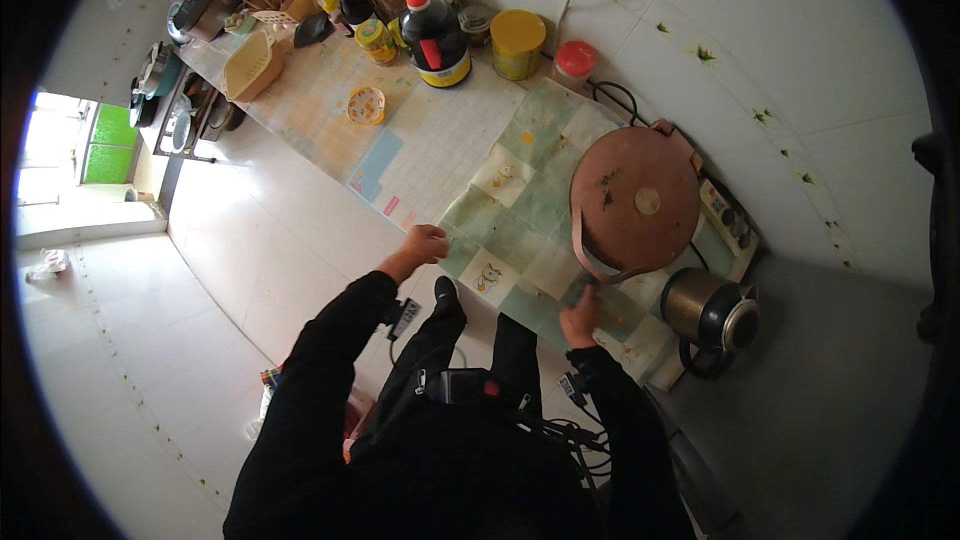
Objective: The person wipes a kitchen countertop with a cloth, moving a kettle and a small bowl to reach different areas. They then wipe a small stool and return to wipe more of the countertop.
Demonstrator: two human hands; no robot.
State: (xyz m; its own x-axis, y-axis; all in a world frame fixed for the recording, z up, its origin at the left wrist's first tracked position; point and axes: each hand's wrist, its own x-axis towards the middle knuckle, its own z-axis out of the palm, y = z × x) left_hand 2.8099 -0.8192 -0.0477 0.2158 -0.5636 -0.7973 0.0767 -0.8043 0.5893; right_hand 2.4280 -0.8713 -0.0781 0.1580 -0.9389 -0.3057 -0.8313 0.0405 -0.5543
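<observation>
At the table's front edge, my left hand (426, 244) has its fingers curled close to the edge of a green-and-cream checked table cover (487, 225). Whether it touches the cover is not clear. My right hand (582, 317) is over the cover, just below the front handle of a round reddish-brown electric griddle (630, 195) with its lid down. Something dark and blurred (576, 291) shows at the right hand's fingertips; I cannot tell what it is or whether it is held. To the right of that hand, a metal electric kettle (701, 307) has its black handle towards me.
A small patterned bowl (367, 106) and a yellow plastic basket (253, 66) are on the table's left part. Along the wall stand a large dark sauce bottle (435, 37), a yellow-lidded tub (517, 43) and a red-lidded jar (574, 62). A power strip (726, 216) lies behind the griddle.
</observation>
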